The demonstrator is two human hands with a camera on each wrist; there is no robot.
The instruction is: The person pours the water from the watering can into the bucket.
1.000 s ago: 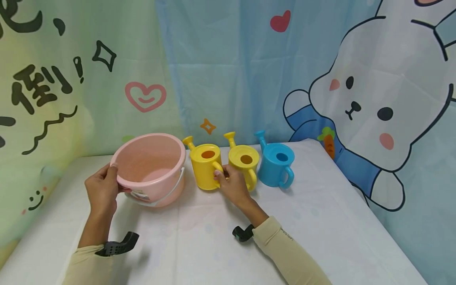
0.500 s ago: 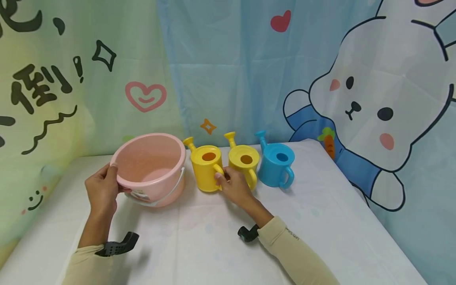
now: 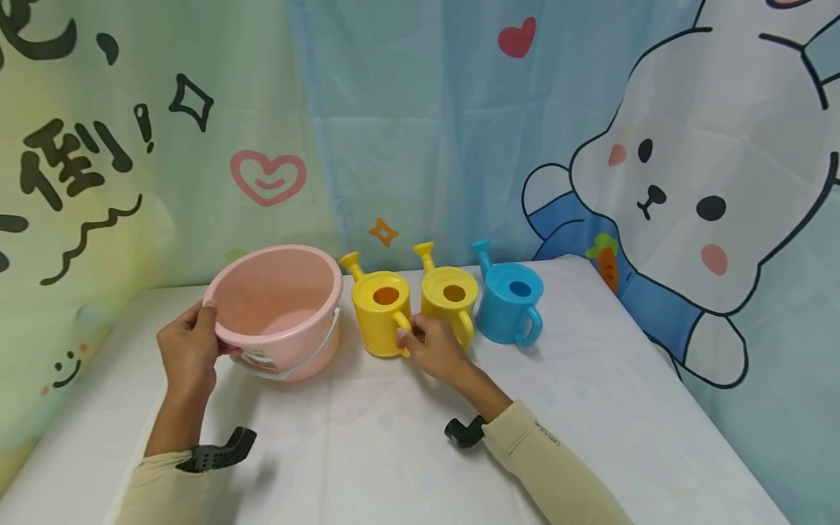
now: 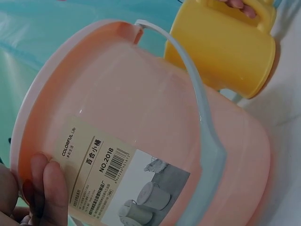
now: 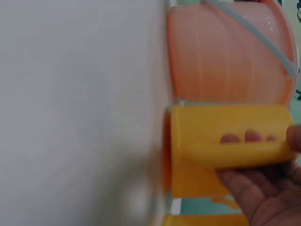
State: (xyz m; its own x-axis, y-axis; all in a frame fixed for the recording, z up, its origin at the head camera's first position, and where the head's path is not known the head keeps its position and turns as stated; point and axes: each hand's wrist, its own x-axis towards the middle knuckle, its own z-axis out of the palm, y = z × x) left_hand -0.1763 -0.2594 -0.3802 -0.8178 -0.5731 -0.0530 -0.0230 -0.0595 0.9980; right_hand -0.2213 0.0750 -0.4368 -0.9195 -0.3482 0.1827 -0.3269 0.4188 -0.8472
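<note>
My left hand (image 3: pixel 189 346) grips the rim of a pink bucket (image 3: pixel 313 357) on the left, thumb over the edge and fingers underneath. The left wrist view shows the paper label (image 4: pixel 108 174) on its wall and the pale bail handle (image 4: pixel 197 103) hanging down. Just right of the bucket is a yellow watering can (image 3: pixel 374 324), upright, its spout (image 3: pixel 352 264) pointing away to the left. My right hand (image 3: pixel 438 351) holds this can by its handle (image 5: pixel 235 155), fingers passed through the loop and curled round it.
A second yellow watering can (image 3: pixel 449 290), partly hidden by my right hand, stands right beside the held one. Beyond it, at right, is a blue watering can (image 3: pixel 505 310). All are on a white-covered table (image 3: pixel 367 452), with a printed curtain (image 3: pixel 407 146) behind.
The held yellow watering can has come slightly nearer and a little to the right with my right hand. My left hand and the bucket have stayed put.
</note>
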